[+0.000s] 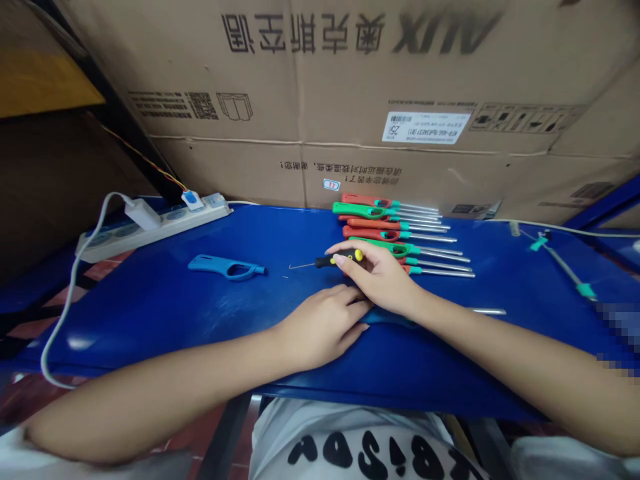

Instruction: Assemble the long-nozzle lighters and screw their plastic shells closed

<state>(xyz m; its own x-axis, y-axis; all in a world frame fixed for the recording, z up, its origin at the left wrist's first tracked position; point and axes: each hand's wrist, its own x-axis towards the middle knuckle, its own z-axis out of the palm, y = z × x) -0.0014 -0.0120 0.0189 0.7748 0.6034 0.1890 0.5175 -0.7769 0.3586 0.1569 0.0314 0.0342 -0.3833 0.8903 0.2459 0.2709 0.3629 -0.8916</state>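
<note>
My right hand [387, 277] grips a small screwdriver [327, 262] with a black and yellow handle, its thin shaft pointing left. Something tiny shows at the shaft's tip, too small to make out. Just below, my left hand [320, 328] has its fingers curled over the handle end of a blue long-nosed lighter [393, 318]. Both hands hide much of that lighter; its metal tube [493, 311] comes out right of my right wrist. On the left lies a separate blue handle shell [215, 267]. A tiny metal pin [285, 277] rests near the screwdriver tip.
Several red and green long-nosed lighters [380, 235] lie in a row behind my right hand. A white power strip [175, 223] with a plug stands at the back left. A small turquoise-ended rod [565, 263] lies far right. A large cardboard box [300, 80] walls the blue table's [150, 300] back.
</note>
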